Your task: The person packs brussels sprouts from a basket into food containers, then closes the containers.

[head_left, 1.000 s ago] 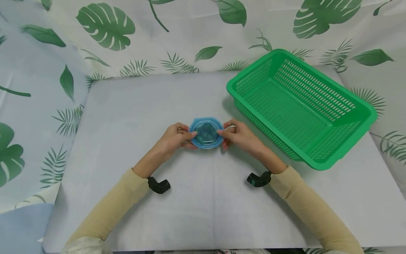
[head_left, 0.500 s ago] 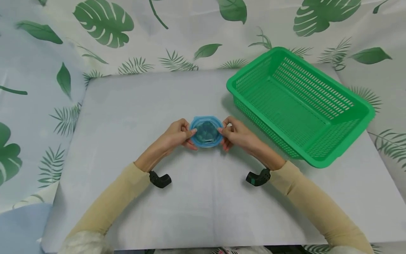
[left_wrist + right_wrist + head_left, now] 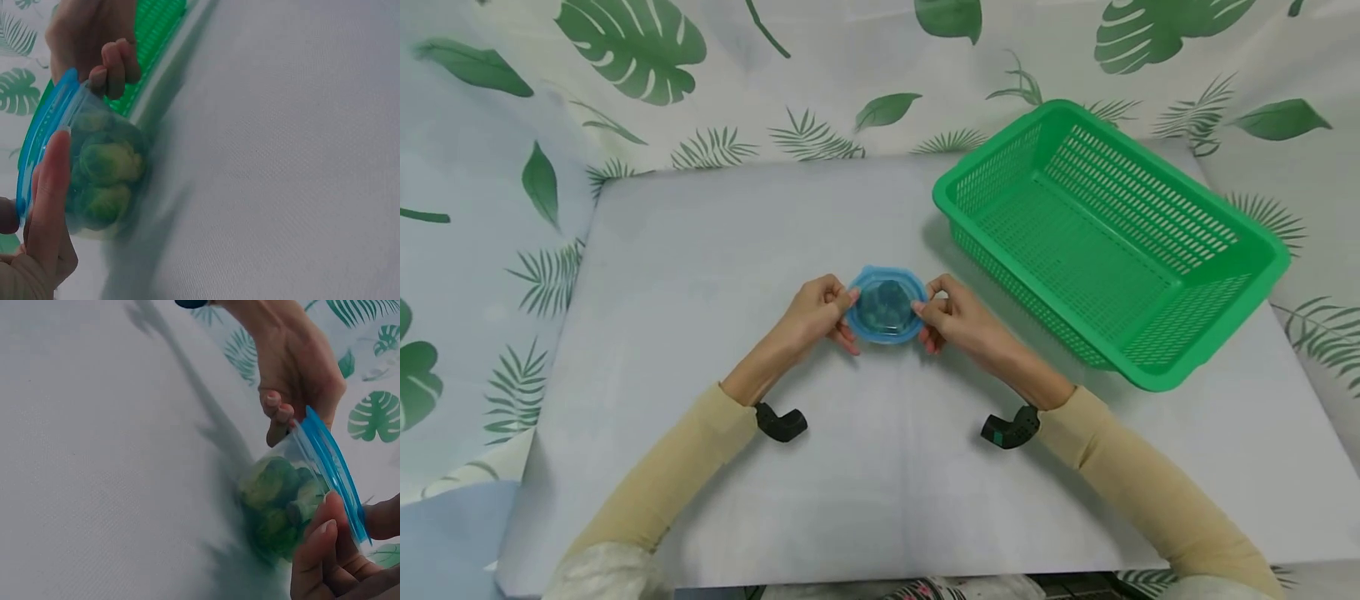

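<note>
A small clear plastic bowl with a blue-rimmed lid (image 3: pixel 886 306) sits in front of me in the middle of the table, and several green Brussels sprouts (image 3: pixel 103 159) show through its wall. My left hand (image 3: pixel 817 312) pinches the lid's left edge, thumb on top and fingers underneath. On the other side my right hand (image 3: pixel 958 317) pinches the right edge the same way. In the right wrist view the lid (image 3: pixel 334 472) lies over the bowl's mouth; whether its whole rim is pressed down I cannot tell.
A large green plastic basket (image 3: pixel 1075 242) with slotted walls stands at the back right, close beyond my right hand. White cloth covers the table (image 3: pixel 700 242). Leaf-patterned fabric (image 3: pixel 820 67) hangs behind and at the sides.
My left thumb has shifted slightly back along the lid's edge. The bowl stays between both hands with little movement, and the head view has tilted a little.
</note>
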